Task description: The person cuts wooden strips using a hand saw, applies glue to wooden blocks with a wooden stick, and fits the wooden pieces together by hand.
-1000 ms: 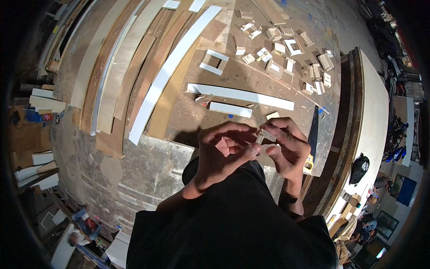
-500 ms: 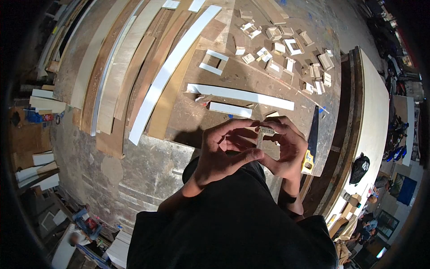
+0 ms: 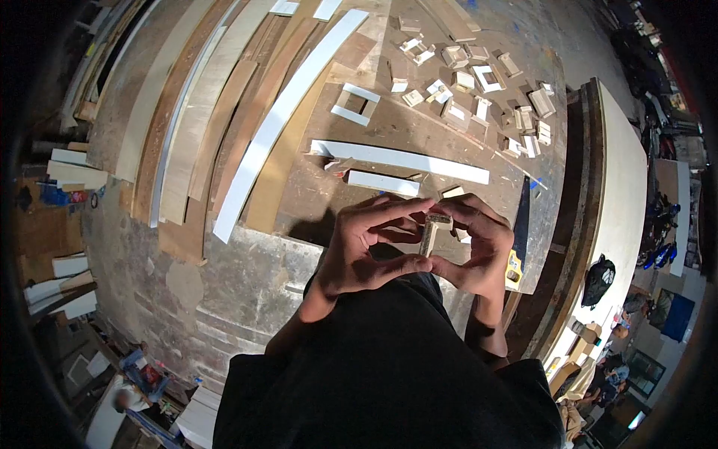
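Small wooden pieces (image 3: 428,238) meet at a corner between my two hands, held up in front of my body. My left hand (image 3: 364,243) grips them from the left, thumb at the lower end and fingertips at the upper end. On the other side my right hand (image 3: 479,243) pinches the same pieces, its thumb low and its fingers at the top. Beyond the hands, a short white-faced strip (image 3: 384,182) and a longer white strip (image 3: 404,161) lie on the worktable (image 3: 299,206).
Long boards (image 3: 254,135) lie at the left. A square frame (image 3: 355,104) and several small wooden assemblies (image 3: 456,111) are farther back. A handsaw (image 3: 514,269) rests at the right edge, beside a large pale panel (image 3: 624,172). A person (image 3: 131,394) is at the lower left.
Both hands have closed around the pieces from either side. The pieces have turned more upright, with the corner at the top, and shifted slightly left.
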Tool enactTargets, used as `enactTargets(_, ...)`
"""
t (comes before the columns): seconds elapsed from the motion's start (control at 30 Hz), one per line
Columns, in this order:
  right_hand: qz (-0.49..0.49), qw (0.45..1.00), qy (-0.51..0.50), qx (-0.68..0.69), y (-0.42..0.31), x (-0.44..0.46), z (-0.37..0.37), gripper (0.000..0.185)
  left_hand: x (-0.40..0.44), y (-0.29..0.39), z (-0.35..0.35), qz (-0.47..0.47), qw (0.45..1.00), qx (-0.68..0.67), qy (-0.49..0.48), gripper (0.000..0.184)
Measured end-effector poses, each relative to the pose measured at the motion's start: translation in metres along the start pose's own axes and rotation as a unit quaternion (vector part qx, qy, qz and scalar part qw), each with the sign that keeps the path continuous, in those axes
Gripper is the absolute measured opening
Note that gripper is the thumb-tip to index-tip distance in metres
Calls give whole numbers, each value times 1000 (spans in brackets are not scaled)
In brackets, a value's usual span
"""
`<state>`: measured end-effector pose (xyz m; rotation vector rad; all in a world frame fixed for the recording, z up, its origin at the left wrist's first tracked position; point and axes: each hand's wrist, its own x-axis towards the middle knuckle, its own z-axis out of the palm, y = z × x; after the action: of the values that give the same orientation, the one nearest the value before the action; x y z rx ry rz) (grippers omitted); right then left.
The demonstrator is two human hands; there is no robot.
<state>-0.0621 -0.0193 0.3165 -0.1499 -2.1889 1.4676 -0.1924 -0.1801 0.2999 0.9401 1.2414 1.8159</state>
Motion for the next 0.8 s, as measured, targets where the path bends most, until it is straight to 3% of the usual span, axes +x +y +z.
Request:
enactTargets(0.07,67,998,9,1,-8,2,2,60,0,-8,-5,7,1000,-7,-13,70)
enactTargets(0.17,89,994,43,43,-6,0,5,66,0,-14,-7,12,998,-46,-29,69)
enactTargets(0.5,78,996,29,-44,-2,3,10,70,-9,-25,1,-38,977,-200,58,53)
enactTargets(0.73,60,996,19,-59,1,5,15,74,-10,-38,3,-42,978,-190,78,46)
enactTargets(0.8,62,996,13,-59,2,8,14,75,-12,-40,6,-72,947,-293,109,42)
